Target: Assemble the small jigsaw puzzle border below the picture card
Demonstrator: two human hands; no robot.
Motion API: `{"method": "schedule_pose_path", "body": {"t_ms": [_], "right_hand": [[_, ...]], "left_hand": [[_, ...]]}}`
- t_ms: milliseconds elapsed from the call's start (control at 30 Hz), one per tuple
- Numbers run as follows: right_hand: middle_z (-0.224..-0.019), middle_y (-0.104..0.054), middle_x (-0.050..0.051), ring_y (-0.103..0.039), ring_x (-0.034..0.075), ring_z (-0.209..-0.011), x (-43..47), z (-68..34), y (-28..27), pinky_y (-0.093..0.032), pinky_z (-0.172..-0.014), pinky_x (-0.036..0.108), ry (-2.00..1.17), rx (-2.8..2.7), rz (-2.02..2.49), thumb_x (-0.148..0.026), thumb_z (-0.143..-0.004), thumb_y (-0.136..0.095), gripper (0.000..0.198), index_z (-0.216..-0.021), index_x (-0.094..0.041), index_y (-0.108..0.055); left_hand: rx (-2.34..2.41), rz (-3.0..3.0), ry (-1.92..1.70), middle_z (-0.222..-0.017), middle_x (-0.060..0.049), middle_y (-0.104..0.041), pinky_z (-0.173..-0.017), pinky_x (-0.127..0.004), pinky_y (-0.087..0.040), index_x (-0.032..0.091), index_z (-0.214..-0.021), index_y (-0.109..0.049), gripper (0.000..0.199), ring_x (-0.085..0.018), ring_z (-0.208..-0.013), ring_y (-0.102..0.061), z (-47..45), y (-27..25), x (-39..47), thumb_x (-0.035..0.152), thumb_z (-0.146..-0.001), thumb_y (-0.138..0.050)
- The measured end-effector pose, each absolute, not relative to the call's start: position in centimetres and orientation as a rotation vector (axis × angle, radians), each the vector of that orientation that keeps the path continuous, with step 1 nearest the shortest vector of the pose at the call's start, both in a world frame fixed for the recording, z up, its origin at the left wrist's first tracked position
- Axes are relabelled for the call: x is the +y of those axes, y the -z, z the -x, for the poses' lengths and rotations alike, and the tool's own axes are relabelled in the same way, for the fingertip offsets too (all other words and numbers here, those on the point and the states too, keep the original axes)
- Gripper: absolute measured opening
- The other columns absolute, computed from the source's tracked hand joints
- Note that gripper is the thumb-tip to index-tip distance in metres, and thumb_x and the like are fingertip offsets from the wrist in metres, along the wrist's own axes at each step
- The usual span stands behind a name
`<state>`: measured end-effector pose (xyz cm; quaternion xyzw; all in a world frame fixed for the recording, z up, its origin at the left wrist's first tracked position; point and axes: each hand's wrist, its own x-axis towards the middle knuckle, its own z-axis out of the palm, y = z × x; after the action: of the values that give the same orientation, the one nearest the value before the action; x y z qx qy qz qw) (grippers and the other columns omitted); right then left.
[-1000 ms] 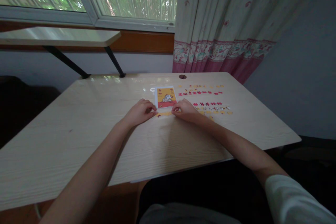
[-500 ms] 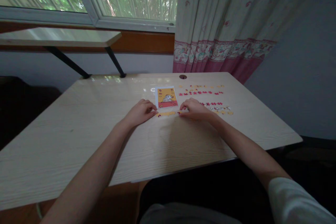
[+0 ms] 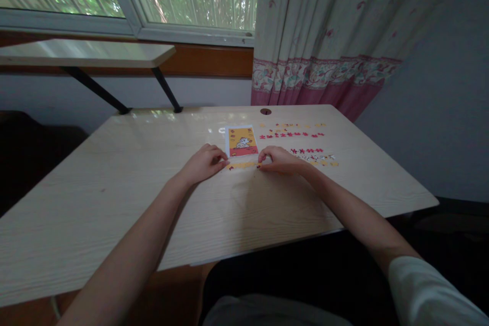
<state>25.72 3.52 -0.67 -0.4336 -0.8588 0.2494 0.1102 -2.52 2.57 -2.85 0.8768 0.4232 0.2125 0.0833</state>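
My left hand (image 3: 206, 163) rests on the table with its fingers curled. Its thumb and index finger close at the left end of a short row of joined yellow jigsaw puzzle pieces (image 3: 243, 165). At the right end of that row, my right hand (image 3: 280, 159) pinches a yellow puzzle piece with a dark red patch (image 3: 259, 166), which its fingertips partly cover. Just behind the row lies a picture card (image 3: 242, 141) with a white cartoon animal on yellow and red. Whether the pinched piece is locked into the row cannot be made out.
Loose puzzle pieces lie sorted in lines to the right: yellow ones (image 3: 294, 125) at the back, red ones (image 3: 292, 135), then white ones (image 3: 321, 157) nearer. A raised shelf (image 3: 87, 54) stands at the back left. A curtain (image 3: 305, 76) hangs behind the table (image 3: 133, 204).
My right hand has shifted slightly left, bringing its piece against or very near the yellow row's right end. My left hand has stayed in place.
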Motion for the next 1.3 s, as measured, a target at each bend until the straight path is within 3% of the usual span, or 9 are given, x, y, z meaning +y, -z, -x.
{"method": "schedule_pose_path", "body": {"t_ms": [533,1300], "right_hand": [[-0.095,-0.069,0.008,-0.06,0.019,-0.089,4.0,-25.0,0.8,-0.042,-0.079,0.027,-0.732,-2.499,1.312,-0.02,-0.071,-0.068,0.018,-0.089,-0.015,-0.07],[-0.088,-0.069,0.005,-0.057,0.019,-0.089,3.5,-25.0,1.8,-0.039,-0.083,0.03,-0.377,-2.571,1.199,-0.03,-0.081,-0.062,0.016,-0.086,-0.02,-0.072]], "left_hand": [[1.271,-2.626,-0.637,-0.079,-0.007,-0.061,-0.078,-0.035,-0.044,0.016,-0.087,-0.068,0.027,-0.021,-0.079,-0.055,2.6,3.0,2.6,0.038,-0.086,-0.052],[1.287,-2.614,-0.65,-0.075,-0.006,-0.06,-0.075,-0.034,-0.043,0.016,-0.086,-0.068,0.024,-0.021,-0.076,-0.054,2.4,2.9,2.5,0.036,-0.083,-0.056]]}}
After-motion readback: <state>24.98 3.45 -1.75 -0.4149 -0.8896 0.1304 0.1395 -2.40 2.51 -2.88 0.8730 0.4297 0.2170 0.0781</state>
